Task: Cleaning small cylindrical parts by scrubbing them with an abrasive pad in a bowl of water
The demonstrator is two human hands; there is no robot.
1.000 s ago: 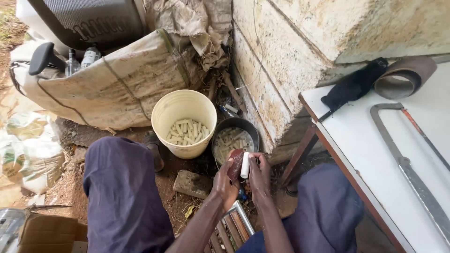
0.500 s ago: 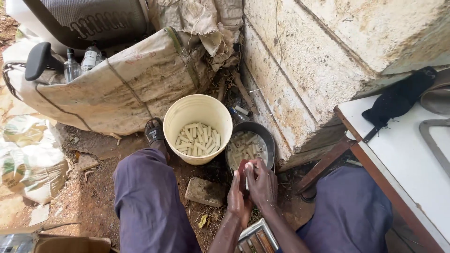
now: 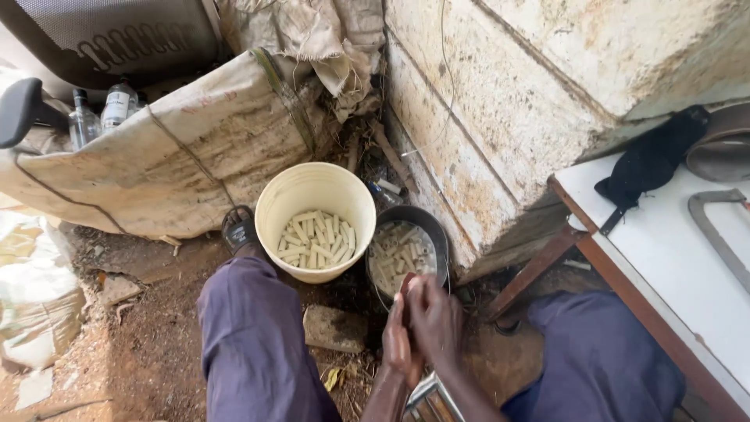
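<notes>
Two hands pressed together over a dark pan of pale short sticks.

Nearest, the left hand (image 3: 397, 340) and right hand (image 3: 434, 320) close around a small reddish piece (image 3: 407, 287), only its tip showing, held just above the dark pan (image 3: 406, 254), so whatever comes off would likely fall in. Beside the pan, touching it, a cream bucket (image 3: 315, 220) holds more pale sticks (image 3: 316, 238). Farther right, a white tabletop (image 3: 664, 258) carries a black cloth (image 3: 652, 156) against the stone wall (image 3: 500, 117).
</notes>
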